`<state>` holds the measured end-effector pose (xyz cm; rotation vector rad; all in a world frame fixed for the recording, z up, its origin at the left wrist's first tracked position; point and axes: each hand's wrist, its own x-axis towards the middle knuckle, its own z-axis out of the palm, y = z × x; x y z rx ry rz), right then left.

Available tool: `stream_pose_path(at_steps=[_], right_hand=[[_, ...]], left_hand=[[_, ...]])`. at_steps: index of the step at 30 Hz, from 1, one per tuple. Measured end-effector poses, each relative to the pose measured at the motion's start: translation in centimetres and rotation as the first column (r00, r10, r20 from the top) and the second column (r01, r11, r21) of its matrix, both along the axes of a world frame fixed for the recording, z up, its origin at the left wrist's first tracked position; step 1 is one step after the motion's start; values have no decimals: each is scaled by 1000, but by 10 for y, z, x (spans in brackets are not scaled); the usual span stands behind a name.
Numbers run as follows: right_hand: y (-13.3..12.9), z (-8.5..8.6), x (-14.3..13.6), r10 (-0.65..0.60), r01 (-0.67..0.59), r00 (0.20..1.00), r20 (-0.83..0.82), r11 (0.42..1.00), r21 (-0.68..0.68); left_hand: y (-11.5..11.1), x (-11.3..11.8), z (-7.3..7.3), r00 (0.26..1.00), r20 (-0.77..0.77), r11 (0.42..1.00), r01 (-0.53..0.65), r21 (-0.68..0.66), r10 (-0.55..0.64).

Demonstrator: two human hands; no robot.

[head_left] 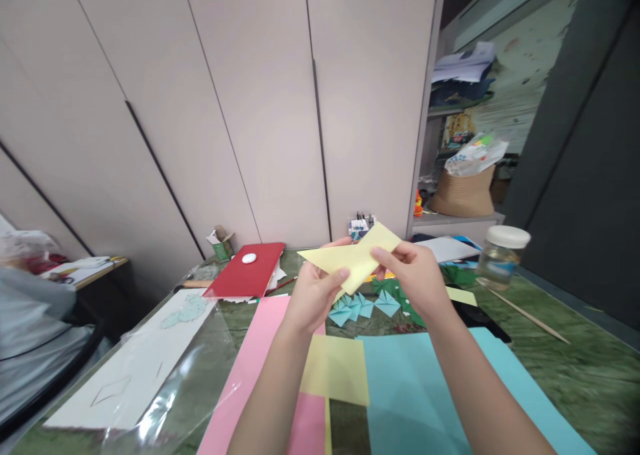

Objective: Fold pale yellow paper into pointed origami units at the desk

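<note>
Both hands [314,296] hold yellow ppr [357,263], prob folded

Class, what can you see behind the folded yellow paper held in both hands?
Behind the folded yellow paper, fingers of the left hand show past its upper edge; farther back stands a small container. Whatever the paper itself covers cannot be seen.

On the green table [595,301], toward the left, a white drawing sheet [115,375] partly under clear plastic [205,368], with a red folder [245,278] beyond, white disc [249,259] on top. To the right, a wooden stick [531,315] beside a lidded jar [500,258]; on the shelf [493,219], a woven basket [464,191].
</note>
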<state>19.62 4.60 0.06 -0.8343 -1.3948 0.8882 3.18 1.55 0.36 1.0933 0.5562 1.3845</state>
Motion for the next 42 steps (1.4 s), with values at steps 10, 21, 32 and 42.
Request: stream_pose_path(at_steps=[10, 21, 32, 42], right_hand=[[0, 1, 5, -117, 120, 993, -25, 973, 197], [2, -3, 1, -39, 51, 997, -60, 977, 206], [-5, 0, -2, -194, 181, 979, 58, 967, 178], [-3, 0, -3, -79, 77, 997, -1, 978, 192]], left_hand=[[1, -2, 0, 1000, -12, 1000, -18, -2, 18], [1, -3, -1, 1000, -2, 1000, -5, 5, 5], [0, -2, 0, 1000, -4, 1000, -20, -5, 20], [0, -2, 2, 1000, 8, 1000, -24, -7, 24]])
